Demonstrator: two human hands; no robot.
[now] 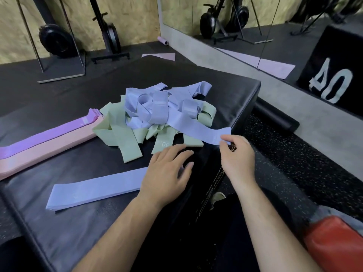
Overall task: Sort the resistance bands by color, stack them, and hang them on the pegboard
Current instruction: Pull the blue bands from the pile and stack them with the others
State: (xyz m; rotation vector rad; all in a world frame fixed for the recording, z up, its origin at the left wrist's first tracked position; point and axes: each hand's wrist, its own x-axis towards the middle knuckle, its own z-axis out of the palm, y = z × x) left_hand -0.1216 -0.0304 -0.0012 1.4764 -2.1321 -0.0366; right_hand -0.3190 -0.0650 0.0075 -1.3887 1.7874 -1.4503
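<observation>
One blue band (196, 132) is pinched by its end in my right grip (235, 156), running away-left into the pile (153, 110). The blue stack (94, 190) lies left of that grip, lengthwise leftward, under my spread left grip (167, 173).

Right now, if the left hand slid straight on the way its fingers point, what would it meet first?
Probably the green bands lying just beyond the fingertips of the left hand, though depth is hard to judge from this one view.
</observation>
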